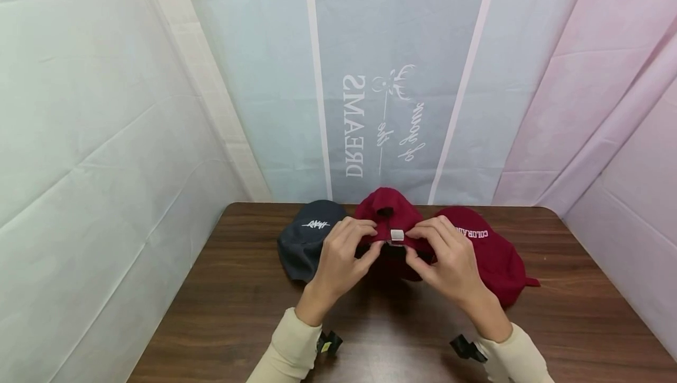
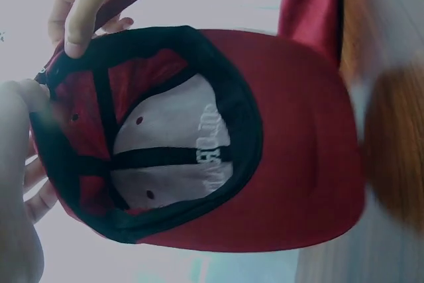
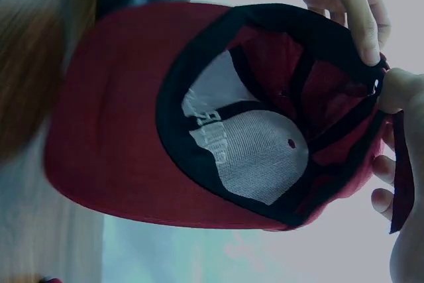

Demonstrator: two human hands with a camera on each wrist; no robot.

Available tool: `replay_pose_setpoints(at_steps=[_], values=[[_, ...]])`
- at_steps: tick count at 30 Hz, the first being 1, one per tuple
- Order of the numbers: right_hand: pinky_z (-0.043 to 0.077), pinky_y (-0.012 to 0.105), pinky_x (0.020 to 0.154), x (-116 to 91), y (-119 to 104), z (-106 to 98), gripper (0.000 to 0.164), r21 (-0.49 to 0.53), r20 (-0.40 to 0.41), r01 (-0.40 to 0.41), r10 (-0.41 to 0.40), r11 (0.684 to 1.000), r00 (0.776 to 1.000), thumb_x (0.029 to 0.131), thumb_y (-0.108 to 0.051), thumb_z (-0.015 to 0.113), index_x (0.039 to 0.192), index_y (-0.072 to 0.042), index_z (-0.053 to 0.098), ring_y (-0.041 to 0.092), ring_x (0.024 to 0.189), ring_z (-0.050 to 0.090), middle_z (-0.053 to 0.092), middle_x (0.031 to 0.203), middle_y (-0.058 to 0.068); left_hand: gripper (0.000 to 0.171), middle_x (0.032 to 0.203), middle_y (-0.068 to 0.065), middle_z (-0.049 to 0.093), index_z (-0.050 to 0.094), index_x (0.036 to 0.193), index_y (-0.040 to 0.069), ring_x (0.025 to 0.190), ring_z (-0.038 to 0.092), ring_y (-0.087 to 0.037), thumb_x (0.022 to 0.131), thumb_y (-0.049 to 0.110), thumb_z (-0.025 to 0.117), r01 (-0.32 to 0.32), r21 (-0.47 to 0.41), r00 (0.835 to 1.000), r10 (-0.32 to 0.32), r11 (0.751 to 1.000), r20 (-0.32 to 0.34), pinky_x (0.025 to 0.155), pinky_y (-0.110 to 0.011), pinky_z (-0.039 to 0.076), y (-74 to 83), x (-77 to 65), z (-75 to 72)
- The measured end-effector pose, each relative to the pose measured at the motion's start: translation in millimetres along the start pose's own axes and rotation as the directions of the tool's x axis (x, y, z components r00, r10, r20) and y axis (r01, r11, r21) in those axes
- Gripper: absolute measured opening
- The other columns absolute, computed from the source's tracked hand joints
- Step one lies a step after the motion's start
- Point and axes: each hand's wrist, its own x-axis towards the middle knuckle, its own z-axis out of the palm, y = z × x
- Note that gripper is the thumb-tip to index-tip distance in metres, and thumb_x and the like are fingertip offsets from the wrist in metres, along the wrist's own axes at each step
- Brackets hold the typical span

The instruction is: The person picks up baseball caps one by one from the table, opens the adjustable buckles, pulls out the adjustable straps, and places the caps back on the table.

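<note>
A dark red baseball cap point(image 1: 388, 200) is held up by its back strap, between my two hands. My left hand point(image 1: 341, 256) pinches the strap on the left of a silver buckle point(image 1: 397, 235), thumb below and fingers above. On the buckle's right, my right hand point(image 1: 449, 256) pinches the band the same way. The wrist views look into the cap's underside: a dark sweatband point(image 2: 242, 117), a pale panel with stitched lettering point(image 3: 258, 157), and the red brim point(image 3: 126, 117). The loose strap end point(image 3: 403, 177) hangs beside my right hand.
A navy cap point(image 1: 298, 245) with white lettering lies left of the held cap on the brown wooden table point(image 1: 222, 312). Another dark red cap point(image 1: 502, 262), with white letters, lies to the right behind my right hand. Fabric curtains point(image 1: 254, 77) stand behind and at both sides.
</note>
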Motion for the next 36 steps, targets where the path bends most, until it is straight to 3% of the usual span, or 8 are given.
replay_pose_setpoints(at_steps=[7,12,17,21,24,30,36], values=[[0.044,0.021,0.066,5,-3,1,0.017,0.128,0.002,-0.091,0.092,0.988,0.996,0.089,-0.017,0.067,0.098,-0.003,0.072,0.012,0.077,0.053,0.069,0.094,0.006,0.018,0.101,-0.003,0.076,0.069,0.106,0.009,0.083,0.065,-0.015,0.093,0.014,0.081,-0.015,-0.004,1.0,0.015,1.0,-0.014,0.072,-0.028,0.051,0.4,2.8,-2.0],[0.039,0.016,0.062,-2,-4,4,0.021,0.176,0.082,-0.208,0.196,0.962,0.977,0.079,-0.003,0.073,0.1,-0.006,0.069,0.005,0.072,0.046,0.066,0.091,0.003,0.019,0.09,-0.002,0.071,0.068,0.104,0.009,0.072,0.057,-0.013,0.091,0.012,0.081,0.01,0.01,1.0,-0.01,1.0,0.018,0.064,-0.026,0.045,-0.2,-1.6,-1.2],[0.04,0.015,0.062,-7,-5,7,0.023,0.151,0.158,-0.306,0.283,0.94,0.946,0.08,0.0,0.075,0.1,-0.008,0.068,0.004,0.071,0.048,0.065,0.088,0.0,0.022,0.102,-0.004,0.071,0.067,0.108,0.008,0.087,0.066,-0.015,0.091,0.011,0.08,0.068,-0.011,0.995,-0.067,0.998,0.08,0.075,-0.026,0.056,0.3,-4.7,-1.0],[0.04,0.015,0.062,-8,-5,11,0.023,0.154,0.154,-0.303,0.28,0.94,0.947,0.08,0.001,0.075,0.099,-0.008,0.067,0.004,0.071,0.048,0.066,0.088,0.0,0.024,0.116,-0.007,0.067,0.067,0.112,0.007,0.103,0.067,-0.019,0.092,0.013,0.078,0.107,-0.049,0.989,-0.101,0.993,0.107,0.084,-0.028,0.059,2.9,-3.9,-0.7],[0.04,0.016,0.063,-10,-5,15,0.023,0.153,0.154,-0.287,0.264,0.946,0.952,0.08,0.001,0.074,0.099,-0.009,0.067,0.004,0.072,0.048,0.068,0.09,0.001,0.024,0.119,-0.007,0.065,0.067,0.114,0.008,0.107,0.065,-0.02,0.094,0.014,0.079,0.105,-0.077,0.988,-0.095,0.992,0.122,0.084,-0.027,0.057,6.1,-2.1,0.6],[0.043,0.016,0.066,-13,-7,18,0.025,0.169,0.162,-0.269,0.243,0.948,0.956,0.079,0.004,0.072,0.1,-0.009,0.067,0.004,0.075,0.052,0.07,0.094,0.004,0.019,0.113,-0.004,0.066,0.069,0.112,0.008,0.102,0.062,-0.018,0.096,0.015,0.078,0.084,-0.109,0.988,-0.068,0.99,0.14,0.083,-0.022,0.054,10.2,-2.7,6.8],[0.047,0.015,0.074,-12,-9,18,0.024,0.229,0.183,-0.273,0.234,0.934,0.955,0.084,0.005,0.073,0.105,-0.006,0.07,0.013,0.084,0.061,0.072,0.103,0.006,0.013,0.109,-0.002,0.067,0.069,0.106,0.009,0.097,0.061,-0.016,0.097,0.015,0.078,0.11,-0.111,0.986,-0.094,0.988,0.135,0.081,-0.019,0.051,13.1,-4.4,10.1]])
